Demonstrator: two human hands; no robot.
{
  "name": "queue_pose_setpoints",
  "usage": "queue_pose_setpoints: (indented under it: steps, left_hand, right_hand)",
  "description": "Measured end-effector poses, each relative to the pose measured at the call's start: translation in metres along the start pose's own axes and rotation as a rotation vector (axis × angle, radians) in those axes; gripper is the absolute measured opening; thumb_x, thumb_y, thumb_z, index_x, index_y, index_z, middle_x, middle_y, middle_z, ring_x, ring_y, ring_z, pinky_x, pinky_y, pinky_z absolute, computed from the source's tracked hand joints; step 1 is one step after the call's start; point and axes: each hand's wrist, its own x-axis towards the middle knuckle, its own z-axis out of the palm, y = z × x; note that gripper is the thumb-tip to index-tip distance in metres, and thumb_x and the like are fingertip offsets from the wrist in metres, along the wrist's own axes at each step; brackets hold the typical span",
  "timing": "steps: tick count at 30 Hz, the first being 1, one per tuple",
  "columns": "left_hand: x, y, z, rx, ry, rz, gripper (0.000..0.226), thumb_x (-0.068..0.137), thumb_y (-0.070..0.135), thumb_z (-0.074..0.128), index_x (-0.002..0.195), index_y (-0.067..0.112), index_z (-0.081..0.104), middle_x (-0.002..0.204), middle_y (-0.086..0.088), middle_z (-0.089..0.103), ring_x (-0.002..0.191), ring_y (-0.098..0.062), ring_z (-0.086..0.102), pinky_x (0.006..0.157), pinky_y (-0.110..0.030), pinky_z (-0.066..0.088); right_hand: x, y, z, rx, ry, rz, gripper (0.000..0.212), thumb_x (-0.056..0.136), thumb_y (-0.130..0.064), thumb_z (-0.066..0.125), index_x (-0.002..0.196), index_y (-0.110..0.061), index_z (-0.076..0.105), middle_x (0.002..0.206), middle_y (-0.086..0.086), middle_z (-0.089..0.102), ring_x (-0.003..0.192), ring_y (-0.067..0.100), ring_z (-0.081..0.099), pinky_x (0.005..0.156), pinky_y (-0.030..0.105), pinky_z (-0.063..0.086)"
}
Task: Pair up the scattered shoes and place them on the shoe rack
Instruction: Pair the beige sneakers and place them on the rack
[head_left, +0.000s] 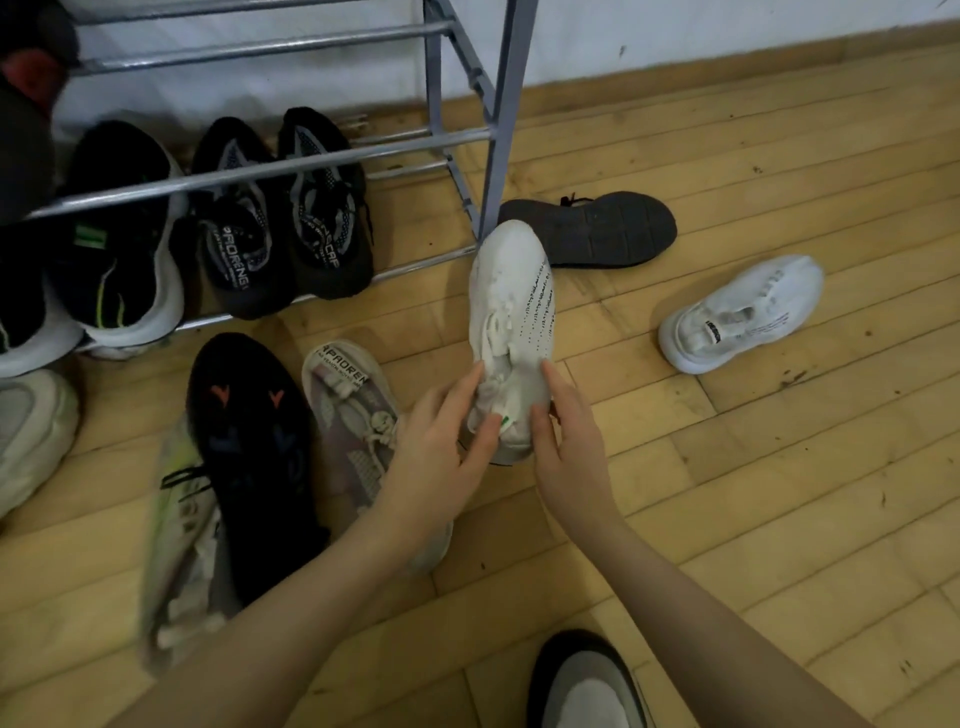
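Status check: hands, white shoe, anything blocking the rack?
Left hand and right hand both grip white shoe at heel. Toe at rack post. Upturned dark shoe lies beyond.

Two hands (431, 441), one shoe rack (436, 140), about a dozen shoes (511, 312), partly cropped.

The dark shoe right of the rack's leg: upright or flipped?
Flipped: the dark shoe shows its treaded sole facing up, on the floor.

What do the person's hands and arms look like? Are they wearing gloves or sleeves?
No gloves and no sleeves show. The left hand and right hand are bare, and both forearms are bare as far as the picture shows. I see no rings, watch or bracelets. The fingernails look short and plain.
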Motion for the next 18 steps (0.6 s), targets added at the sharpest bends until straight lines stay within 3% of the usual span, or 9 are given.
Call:
queue_pose_setpoints:
  steps: [3, 7, 9, 12, 16, 18]
  left_hand:
    - [-0.028, -0.004, -0.001, -0.007, -0.074, -0.069, 0.059, 0.091, 0.05, 0.036, 0.144, 0.029, 0.026, 0.13, 0.005, 0.044, 0.121, -0.009, 0.039, 0.102, -0.027, 0.028]
    - [-0.043, -0.025, 0.007, 0.506, -0.14, -0.041, 0.056, 0.094, 0.05, 0.032, 0.143, 0.023, 0.029, 0.139, -0.002, 0.044, 0.128, -0.023, 0.031, 0.099, -0.036, 0.019]
    - [-0.048, -0.034, 0.008, 0.633, -0.18, -0.015, 0.054, 0.094, 0.048, 0.035, 0.143, 0.024, 0.03, 0.141, -0.004, 0.041, 0.129, -0.026, 0.03, 0.101, -0.041, 0.021]
    - [-0.048, -0.038, 0.009, 0.628, -0.185, -0.014, 0.053, 0.094, 0.048, 0.036, 0.142, 0.025, 0.033, 0.144, -0.003, 0.04, 0.131, -0.026, 0.031, 0.102, -0.043, 0.021]
    - [-0.047, -0.032, 0.0, 0.624, -0.162, 0.003, 0.055, 0.094, 0.05, 0.033, 0.143, 0.025, 0.033, 0.149, -0.005, 0.033, 0.135, -0.026, 0.026, 0.105, -0.043, 0.017]
    - [-0.045, -0.027, -0.013, 0.618, -0.128, 0.01, 0.052, 0.095, 0.048, 0.032, 0.141, 0.023, 0.036, 0.148, -0.008, 0.034, 0.134, -0.027, 0.03, 0.106, -0.045, 0.022]
  right_hand:
    - [-0.018, 0.001, 0.0, -0.04, -0.03, -0.045, 0.045, 0.098, -0.029, 0.035, 0.142, -0.022, 0.034, 0.132, -0.001, 0.049, 0.118, 0.011, 0.045, 0.101, 0.047, 0.038]
    - [-0.032, 0.014, 0.005, -0.314, -0.221, -0.003, 0.047, 0.1, -0.031, 0.034, 0.145, -0.023, 0.026, 0.14, 0.0, 0.043, 0.127, 0.015, 0.04, 0.104, 0.041, 0.031]
    - [-0.036, 0.019, 0.008, -0.436, -0.316, 0.054, 0.05, 0.1, -0.034, 0.03, 0.148, -0.026, 0.018, 0.148, -0.002, 0.035, 0.132, 0.015, 0.034, 0.105, 0.041, 0.024]
    - [-0.034, 0.019, 0.008, -0.558, -0.342, 0.057, 0.051, 0.099, -0.037, 0.027, 0.148, -0.029, 0.014, 0.15, -0.002, 0.032, 0.131, 0.02, 0.035, 0.104, 0.043, 0.02]
    - [-0.032, 0.0, 0.007, -0.657, -0.245, 0.02, 0.047, 0.098, -0.034, 0.034, 0.143, -0.023, 0.029, 0.146, 0.005, 0.036, 0.125, 0.028, 0.041, 0.103, 0.043, 0.023]
    - [-0.029, -0.015, 0.009, -0.625, -0.215, -0.007, 0.044, 0.097, -0.032, 0.037, 0.14, -0.021, 0.035, 0.144, 0.007, 0.038, 0.125, 0.029, 0.041, 0.103, 0.042, 0.023]
